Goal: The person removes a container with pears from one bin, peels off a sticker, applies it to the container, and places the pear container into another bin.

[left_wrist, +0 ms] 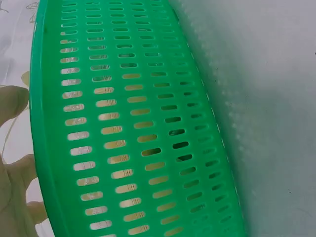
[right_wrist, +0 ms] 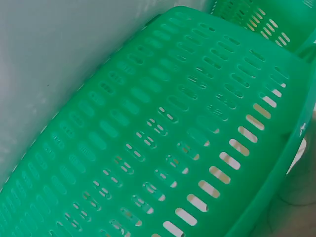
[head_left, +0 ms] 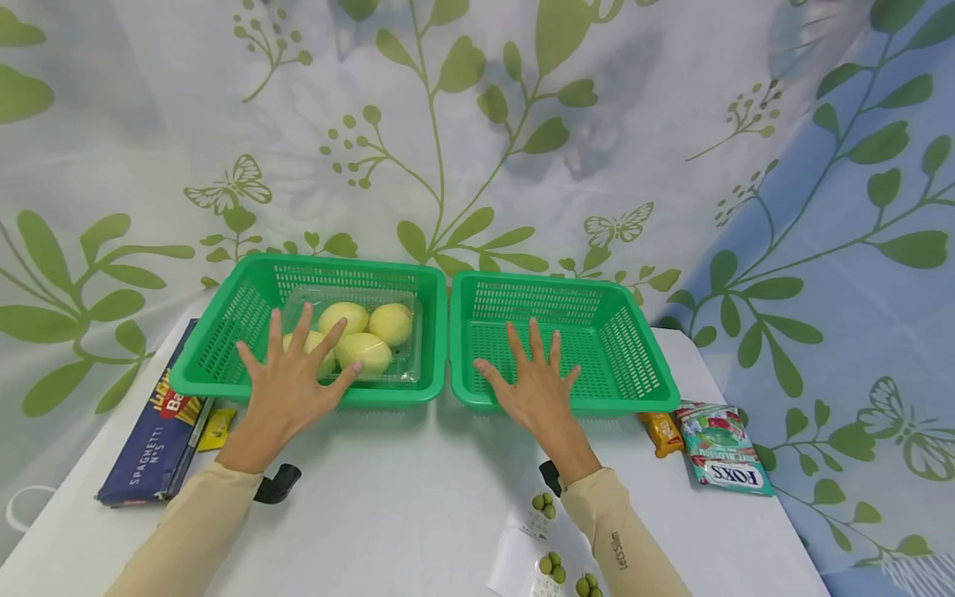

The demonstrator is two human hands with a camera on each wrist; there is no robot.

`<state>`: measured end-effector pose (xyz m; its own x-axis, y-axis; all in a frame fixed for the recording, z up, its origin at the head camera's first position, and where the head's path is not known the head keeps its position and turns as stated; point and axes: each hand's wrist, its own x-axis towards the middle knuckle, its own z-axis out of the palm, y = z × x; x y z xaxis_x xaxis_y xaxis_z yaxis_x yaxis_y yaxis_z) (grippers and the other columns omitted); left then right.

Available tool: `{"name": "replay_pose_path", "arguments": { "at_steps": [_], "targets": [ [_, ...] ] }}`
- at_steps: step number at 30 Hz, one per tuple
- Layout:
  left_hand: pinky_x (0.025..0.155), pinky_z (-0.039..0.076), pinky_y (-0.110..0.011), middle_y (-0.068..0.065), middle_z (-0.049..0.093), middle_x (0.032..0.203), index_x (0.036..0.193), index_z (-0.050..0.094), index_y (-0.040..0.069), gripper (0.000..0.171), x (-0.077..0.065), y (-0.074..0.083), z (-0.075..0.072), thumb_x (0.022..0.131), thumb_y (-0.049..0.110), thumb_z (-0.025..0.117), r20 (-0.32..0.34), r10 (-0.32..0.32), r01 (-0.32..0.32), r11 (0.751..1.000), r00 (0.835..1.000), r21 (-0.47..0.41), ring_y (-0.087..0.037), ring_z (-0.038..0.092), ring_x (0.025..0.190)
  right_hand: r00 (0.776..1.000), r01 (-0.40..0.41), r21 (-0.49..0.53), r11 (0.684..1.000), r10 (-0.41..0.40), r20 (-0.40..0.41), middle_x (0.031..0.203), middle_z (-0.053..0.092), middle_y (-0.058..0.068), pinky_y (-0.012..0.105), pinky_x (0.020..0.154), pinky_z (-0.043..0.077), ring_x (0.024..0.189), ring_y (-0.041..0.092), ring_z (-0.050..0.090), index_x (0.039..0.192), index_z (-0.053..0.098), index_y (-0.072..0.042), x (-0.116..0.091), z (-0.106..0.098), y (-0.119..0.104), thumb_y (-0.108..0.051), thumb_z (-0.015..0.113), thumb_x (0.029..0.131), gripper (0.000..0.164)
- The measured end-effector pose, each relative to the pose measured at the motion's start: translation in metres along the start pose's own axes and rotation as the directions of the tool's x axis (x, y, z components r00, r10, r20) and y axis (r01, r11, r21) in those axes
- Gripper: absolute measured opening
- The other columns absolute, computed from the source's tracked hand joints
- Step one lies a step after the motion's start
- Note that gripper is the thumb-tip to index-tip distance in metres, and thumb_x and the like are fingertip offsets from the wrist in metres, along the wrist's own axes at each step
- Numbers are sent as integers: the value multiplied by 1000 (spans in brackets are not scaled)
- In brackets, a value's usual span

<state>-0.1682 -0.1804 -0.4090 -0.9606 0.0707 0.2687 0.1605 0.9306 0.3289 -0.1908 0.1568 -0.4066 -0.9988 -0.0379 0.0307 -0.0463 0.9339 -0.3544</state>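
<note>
Two green slatted plastic baskets stand side by side. In the left basket (head_left: 216, 332), a clear plastic box (head_left: 406, 365) holds several yellow oval fruits (head_left: 364, 355). My left hand (head_left: 289, 383) spreads its fingers over that basket's near rim, overlapping the box in the head view. The right basket (head_left: 634, 348) shows its bare slatted floor. Over its near rim my right hand (head_left: 540, 390) is spread, with straight fingers and nothing held. The left wrist view shows the basket's slotted side wall (left_wrist: 133, 138), with fingertips (left_wrist: 19, 101) beyond its rim. Another slotted wall (right_wrist: 148, 128) fills the right wrist view.
A blue spaghetti pack (head_left: 152, 448) and a small yellow packet (head_left: 217, 429) lie at the left. Beside the right basket are an orange packet (head_left: 662, 434) and a Fox's sweets bag (head_left: 722, 448). A printed sheet (head_left: 522, 551) lies near the right forearm; a leaf-patterned curtain (head_left: 492, 207) hangs behind.
</note>
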Motion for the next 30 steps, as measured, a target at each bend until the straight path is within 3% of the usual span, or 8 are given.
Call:
{"name": "replay_pose_path", "arguments": {
  "at_steps": [4, 7, 12, 15, 18, 22, 25, 30],
  "targets": [
    [108, 5, -87, -25, 23, 165, 154, 43, 18, 63, 1, -4, -1, 99, 49, 54, -83, -19, 14, 998, 996, -64, -53, 9, 153, 999, 36, 56, 998, -35, -14, 172, 1, 5, 81, 114, 13, 158, 41, -1, 162, 18, -31, 1, -1, -2, -76, 27, 97, 80],
    [110, 25, -78, -32, 41, 153, 144, 54, 3, 51, 2, -9, -4, 99, 27, 60, -206, -33, 5, 991, 978, -136, -53, 33, 143, 991, 114, 157, 981, -101, -89, 167, 25, 14, 71, 116, 28, 154, 42, 23, 157, 37, -16, 4, -3, -4, -59, 36, 104, 68],
    [81, 52, -62, -32, 69, 115, 121, 68, -8, 29, 4, -23, -16, 96, 5, 61, -361, -80, 4, 978, 929, -208, -49, 65, 102, 958, 227, 307, 924, -154, -243, 132, 67, 16, 52, 103, 52, 124, 36, 62, 130, 66, -6, 11, -5, -15, -30, 57, 103, 37],
    [61, 51, -43, -28, 74, 98, 112, 73, -7, 24, 6, -34, -20, 95, 1, 59, -416, -115, 17, 972, 902, -233, -39, 68, 72, 956, 229, 362, 903, -138, -261, 117, 74, 12, 46, 91, 58, 109, 31, 69, 121, 72, -8, 14, -6, -25, -21, 61, 101, 26],
    [54, 38, -27, -25, 75, 91, 107, 76, -4, 23, 8, -43, -21, 94, 0, 57, -441, -141, 36, 971, 886, -238, -26, 57, 55, 959, 223, 407, 886, -124, -255, 109, 76, 11, 41, 83, 60, 100, 27, 70, 117, 74, -8, 18, -6, -36, -16, 62, 100, 22],
    [55, 39, -30, -26, 75, 92, 107, 75, -5, 25, 12, -52, -20, 94, -1, 54, -414, -159, 69, 972, 896, -224, -29, 59, 58, 954, 250, 423, 871, -146, -263, 106, 76, 12, 38, 78, 60, 95, 27, 71, 116, 73, -4, 24, -2, -49, -12, 62, 100, 21],
    [55, 42, -37, -28, 74, 95, 108, 74, -7, 28, 13, -55, -22, 93, -1, 52, -354, -170, 101, 973, 920, -206, -35, 63, 66, 949, 269, 417, 868, -165, -267, 103, 76, 13, 38, 76, 60, 92, 27, 72, 113, 73, -1, 29, 3, -57, -11, 63, 99, 20],
    [49, 42, -34, -30, 72, 97, 113, 71, -9, 32, 16, -54, -27, 96, 9, 51, -205, -205, 167, 968, 957, -188, -38, 65, 68, 956, 258, 420, 870, -167, -242, 98, 77, 11, 37, 74, 60, 89, 25, 73, 109, 75, -3, 33, 10, -70, -14, 64, 99, 18]
  ]
}}
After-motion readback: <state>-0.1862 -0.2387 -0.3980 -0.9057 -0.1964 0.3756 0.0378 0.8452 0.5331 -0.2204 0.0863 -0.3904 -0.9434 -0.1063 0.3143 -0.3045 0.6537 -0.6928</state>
